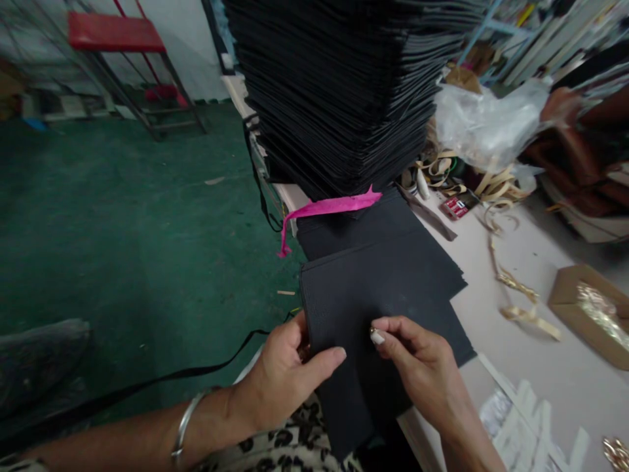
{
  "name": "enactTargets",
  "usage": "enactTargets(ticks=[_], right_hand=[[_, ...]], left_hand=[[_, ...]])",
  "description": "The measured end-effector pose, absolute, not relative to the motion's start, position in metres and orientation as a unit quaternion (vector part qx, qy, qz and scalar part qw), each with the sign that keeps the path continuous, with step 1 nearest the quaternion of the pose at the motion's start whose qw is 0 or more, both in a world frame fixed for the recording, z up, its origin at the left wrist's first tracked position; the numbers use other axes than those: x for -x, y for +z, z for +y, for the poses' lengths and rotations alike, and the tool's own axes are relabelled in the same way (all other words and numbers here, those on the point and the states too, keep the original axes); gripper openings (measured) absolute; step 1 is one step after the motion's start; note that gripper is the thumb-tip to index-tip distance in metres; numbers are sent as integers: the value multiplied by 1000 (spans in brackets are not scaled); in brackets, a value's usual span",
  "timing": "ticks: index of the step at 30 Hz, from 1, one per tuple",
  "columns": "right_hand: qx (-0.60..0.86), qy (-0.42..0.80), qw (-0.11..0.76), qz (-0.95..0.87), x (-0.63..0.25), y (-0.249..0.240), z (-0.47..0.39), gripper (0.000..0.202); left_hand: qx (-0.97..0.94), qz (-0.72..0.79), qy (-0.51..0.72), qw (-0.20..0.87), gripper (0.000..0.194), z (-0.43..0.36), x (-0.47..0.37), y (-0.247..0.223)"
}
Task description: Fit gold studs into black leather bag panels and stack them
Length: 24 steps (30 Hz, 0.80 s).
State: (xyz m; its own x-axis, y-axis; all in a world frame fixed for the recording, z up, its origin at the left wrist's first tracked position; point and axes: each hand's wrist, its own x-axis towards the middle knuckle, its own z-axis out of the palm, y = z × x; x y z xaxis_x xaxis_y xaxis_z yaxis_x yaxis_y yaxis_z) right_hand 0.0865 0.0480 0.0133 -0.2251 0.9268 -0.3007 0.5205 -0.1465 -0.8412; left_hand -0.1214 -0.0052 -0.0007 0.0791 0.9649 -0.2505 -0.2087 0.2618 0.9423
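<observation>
My left hand [280, 380] grips the left edge of a flat black panel [358, 288], its thumb lying on top and its fingers underneath. Over the panel's middle, my right hand [427, 367] pinches a tiny gold-coloured metal piece [372, 332] between thumb and forefinger. Its exact kind is too small to make out. Under and behind the held panel lie more black panels [422, 242], partly covered by it. A bright pink strip [334, 206] lies at the foot of a tall stack of black panels [339, 98].
On the light table [521, 262] to the right are a cardboard box [565, 295] of shiny gold pieces, white strips [531, 419], tan ribbon scraps [496, 180] and a clear plastic bag [491, 121]. A red stool [115, 33] stands on the green floor [122, 216].
</observation>
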Motion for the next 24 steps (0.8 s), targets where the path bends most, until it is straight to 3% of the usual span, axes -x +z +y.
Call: enactTargets(ticks=[4,14,20,24], right_hand=[[560,467,236,-642,-81,19,49,19],[566,520,244,-592,-80,14,48,21],[562,586,284,-510,-84,11,45,29],[552,608,333,-463,-85,18,37,33]], left_hand=[[-360,434,426,708,41,0,118,7],[-334,488,328,737,52,-3,118,-16],[-387,456,372,710,47,1,113,-5],[-567,460,356,583,46,-6,114,0]])
